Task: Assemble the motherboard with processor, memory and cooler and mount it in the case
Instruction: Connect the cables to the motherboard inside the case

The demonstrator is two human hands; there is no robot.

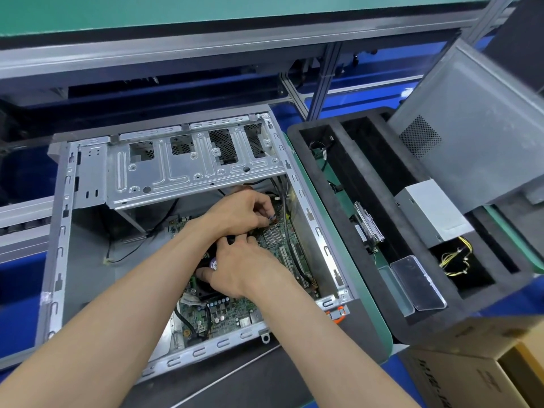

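The open grey case (59,231) lies on its side with the green motherboard (232,313) inside it. A black cooler (206,290) with a round label sits on the board. My right hand (235,266) lies over the cooler, thumb on its near left side and fingers curled over its far edge. My left hand (241,210) reaches further in and pinches a small cable connector (272,218) at the board's far right, next to a finned heatsink (272,234). The hands hide the processor and the memory area.
A metal drive cage (188,169) spans the case's far half above the hands. Black cables run along the case's right wall. On the right stands a black foam tray (323,160) holding a power supply (432,216), a clear plastic box (418,284) and a drive. The case's side panel (477,125) leans behind it.
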